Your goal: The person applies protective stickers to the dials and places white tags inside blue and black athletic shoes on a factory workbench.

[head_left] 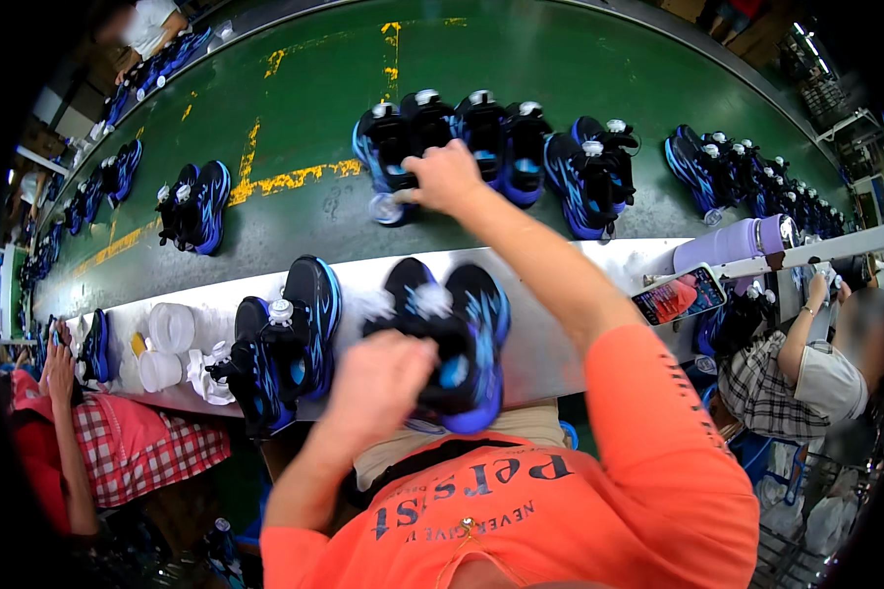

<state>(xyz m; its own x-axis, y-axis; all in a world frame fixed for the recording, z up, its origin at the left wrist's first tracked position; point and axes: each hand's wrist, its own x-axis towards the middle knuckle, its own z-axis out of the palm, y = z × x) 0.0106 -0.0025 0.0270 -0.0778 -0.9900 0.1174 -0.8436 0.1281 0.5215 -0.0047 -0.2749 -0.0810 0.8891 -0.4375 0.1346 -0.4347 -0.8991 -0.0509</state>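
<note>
Counting from my remote seat, I get two pairs of shoes on the bench near me: the left pair [314,319] and the middle pair [479,309]. My left hand [383,383], blurred and curled, is at the middle pair; I cannot tell whether it grips. My right hand [449,179], well apart from it, reaches over the green belt [304,128] to the leftmost of four shoes [483,133], thumb and fingers near one clear disc [385,209]; whether they clamp anything, I cannot tell. Two more shoes [580,187] stand just right. On the bench [550,348] I count two cups [172,329], one phone [680,294] and one bottle [727,245].
</note>
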